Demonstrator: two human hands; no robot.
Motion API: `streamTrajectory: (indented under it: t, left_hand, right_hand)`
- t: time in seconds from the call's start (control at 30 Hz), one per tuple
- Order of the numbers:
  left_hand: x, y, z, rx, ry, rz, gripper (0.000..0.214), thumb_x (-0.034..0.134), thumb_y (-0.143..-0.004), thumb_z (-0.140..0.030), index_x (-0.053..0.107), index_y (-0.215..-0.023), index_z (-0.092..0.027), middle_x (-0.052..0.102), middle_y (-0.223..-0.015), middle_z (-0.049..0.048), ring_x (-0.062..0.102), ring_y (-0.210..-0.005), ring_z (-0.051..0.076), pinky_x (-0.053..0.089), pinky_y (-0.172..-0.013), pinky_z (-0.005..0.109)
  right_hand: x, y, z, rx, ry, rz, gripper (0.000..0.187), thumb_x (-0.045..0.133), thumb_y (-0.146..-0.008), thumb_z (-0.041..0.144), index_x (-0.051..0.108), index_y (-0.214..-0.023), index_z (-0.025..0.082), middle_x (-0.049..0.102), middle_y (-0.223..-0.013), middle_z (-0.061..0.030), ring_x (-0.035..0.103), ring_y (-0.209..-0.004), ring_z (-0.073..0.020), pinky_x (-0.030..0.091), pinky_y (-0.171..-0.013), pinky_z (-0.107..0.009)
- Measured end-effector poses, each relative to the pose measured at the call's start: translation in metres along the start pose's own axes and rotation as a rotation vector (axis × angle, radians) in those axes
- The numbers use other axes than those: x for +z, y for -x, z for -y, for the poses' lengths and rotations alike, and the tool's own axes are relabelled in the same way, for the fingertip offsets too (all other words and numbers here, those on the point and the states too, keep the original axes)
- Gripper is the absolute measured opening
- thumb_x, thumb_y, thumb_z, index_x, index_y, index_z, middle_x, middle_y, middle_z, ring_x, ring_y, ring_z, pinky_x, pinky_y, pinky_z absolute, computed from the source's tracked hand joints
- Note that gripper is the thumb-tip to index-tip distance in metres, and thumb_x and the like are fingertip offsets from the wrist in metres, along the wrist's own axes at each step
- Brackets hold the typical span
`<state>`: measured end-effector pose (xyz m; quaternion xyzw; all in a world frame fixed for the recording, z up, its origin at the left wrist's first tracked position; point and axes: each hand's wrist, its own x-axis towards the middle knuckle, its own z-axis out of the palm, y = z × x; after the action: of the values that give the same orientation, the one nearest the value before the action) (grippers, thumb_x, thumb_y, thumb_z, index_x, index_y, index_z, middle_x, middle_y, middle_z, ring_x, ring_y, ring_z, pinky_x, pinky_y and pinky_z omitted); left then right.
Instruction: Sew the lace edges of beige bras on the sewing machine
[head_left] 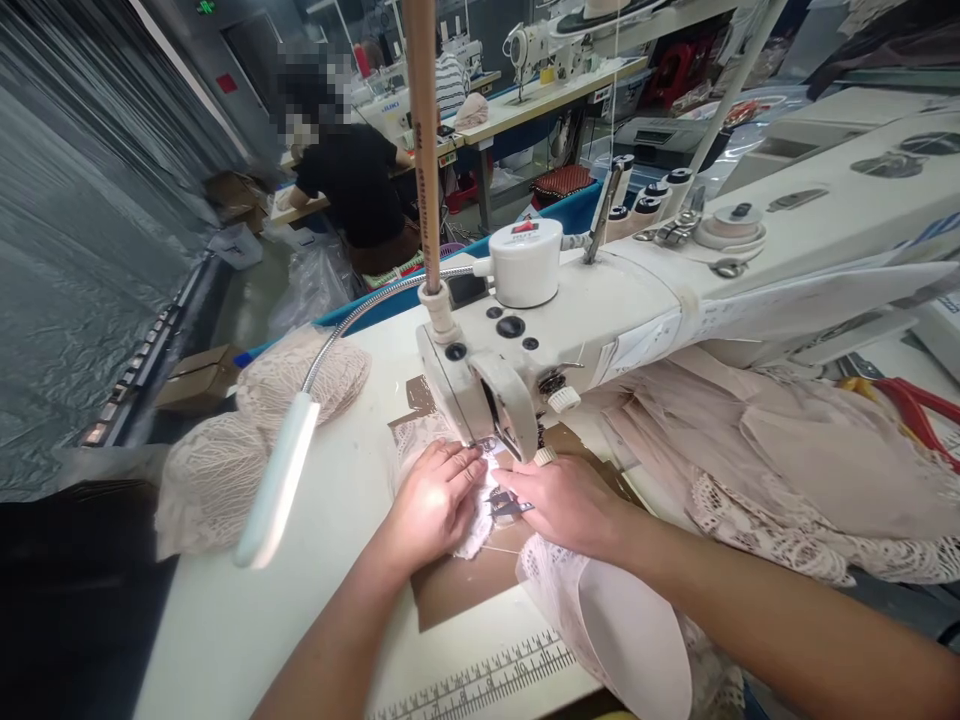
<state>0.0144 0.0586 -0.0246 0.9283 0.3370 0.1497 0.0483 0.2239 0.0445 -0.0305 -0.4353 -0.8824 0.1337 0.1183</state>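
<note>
Under the head of a white sewing machine (480,390), both my hands work at a piece of pale lace fabric (474,535). My left hand (435,500) lies left of the needle area, fingers bent together over the lace. From the right, my right hand (566,500) pinches the fabric edge close to the presser foot; its fingertips are partly hidden. A smooth pale pink piece with a lace border (634,625) hangs below my right wrist over the table's front edge. Brown sheeting (450,590) covers the machine bed. The needle itself is hidden.
Stacked lace cups (217,480) sit left, beside a lit gooseneck lamp (281,480). Pink lace fabric (787,460) and red-handled scissors (919,405) lie right. A printed ruler (480,680) runs along the front. Thread spools (652,200) stand behind; a co-worker (352,180) sits beyond.
</note>
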Motion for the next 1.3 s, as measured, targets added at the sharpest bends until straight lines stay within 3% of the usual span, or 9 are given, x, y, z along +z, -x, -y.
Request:
streamTrajectory:
  t: [0.37, 0.63, 0.77, 0.9, 1.03, 1.2, 1.3]
  left_hand:
    - [-0.002, -0.004, 0.000, -0.115, 0.013, -0.013, 0.025, 0.046, -0.083, -0.014, 0.064, -0.099, -0.017, 0.066, -0.097, 0.0121, 0.058, -0.097, 0.027, 0.047, -0.086, 0.046]
    - [0.008, 0.005, 0.005, -0.178, -0.017, -0.010, 0.043, 0.044, -0.083, -0.015, 0.052, -0.126, -0.014, 0.056, -0.126, 0.0146, 0.050, -0.116, 0.028, 0.038, -0.100, 0.050]
    - [0.003, 0.007, -0.007, -0.240, -0.072, 0.015, 0.041, 0.047, -0.084, -0.018, 0.054, -0.124, -0.013, 0.054, -0.129, 0.0150, 0.048, -0.117, 0.030, 0.041, -0.097, 0.049]
    - [-0.017, 0.021, -0.031, -0.384, -0.098, 0.060, 0.028, 0.047, -0.087, -0.026, 0.063, -0.109, -0.018, 0.060, -0.120, 0.0119, 0.055, -0.102, 0.029, 0.048, -0.083, 0.044]
    - [-0.039, 0.043, -0.046, -0.505, 0.064, 0.099, 0.024, 0.044, -0.087, -0.025, 0.067, -0.092, -0.022, 0.063, -0.107, 0.0076, 0.058, -0.092, 0.024, 0.047, -0.073, 0.034]
    - [-0.043, 0.055, -0.038, -0.720, 0.345, 0.049, 0.013, 0.051, -0.073, -0.019, 0.061, -0.081, -0.019, 0.058, -0.075, 0.0025, 0.052, -0.065, 0.017, 0.036, -0.057, 0.026]
    - [-0.039, 0.056, -0.029, -0.736, 0.460, 0.083, 0.006, 0.054, -0.070, -0.022, 0.055, -0.066, -0.018, 0.045, -0.056, -0.0031, 0.041, -0.053, 0.013, 0.028, -0.049, 0.024]
  right_hand:
    - [-0.001, -0.004, 0.005, 0.076, 0.037, 0.065, 0.043, 0.050, -0.075, 0.015, 0.058, -0.117, 0.021, 0.068, -0.075, -0.0039, 0.057, -0.062, -0.0191, 0.026, -0.052, -0.030]
    - [-0.006, -0.003, 0.006, 0.143, -0.088, 0.029, 0.031, 0.051, -0.078, 0.013, 0.063, -0.105, 0.022, 0.068, -0.085, -0.0041, 0.059, -0.069, -0.0172, 0.036, -0.059, -0.024]
    - [-0.003, -0.001, 0.004, 0.152, -0.156, -0.050, 0.032, 0.050, -0.078, 0.011, 0.065, -0.104, 0.023, 0.069, -0.093, -0.0023, 0.061, -0.081, -0.0173, 0.041, -0.069, -0.024]
    - [0.002, 0.001, 0.000, 0.140, -0.212, -0.105, 0.037, 0.050, -0.075, 0.010, 0.066, -0.105, 0.025, 0.069, -0.100, 0.0000, 0.062, -0.086, -0.0173, 0.045, -0.075, -0.025]
    - [0.003, 0.002, 0.000, 0.101, -0.210, -0.110, 0.038, 0.050, -0.074, 0.010, 0.067, -0.104, 0.024, 0.069, -0.103, -0.0001, 0.062, -0.088, -0.0188, 0.047, -0.077, -0.027]
    - [0.000, 0.000, 0.000, 0.062, -0.181, -0.074, 0.031, 0.050, -0.076, 0.011, 0.069, -0.098, 0.023, 0.070, -0.099, -0.0019, 0.063, -0.085, -0.0186, 0.047, -0.075, -0.027]
    - [-0.005, -0.001, 0.001, 0.042, -0.247, -0.053, 0.024, 0.049, -0.082, 0.019, 0.069, -0.096, 0.021, 0.070, -0.098, -0.0035, 0.062, -0.087, -0.0195, 0.047, -0.077, -0.029]
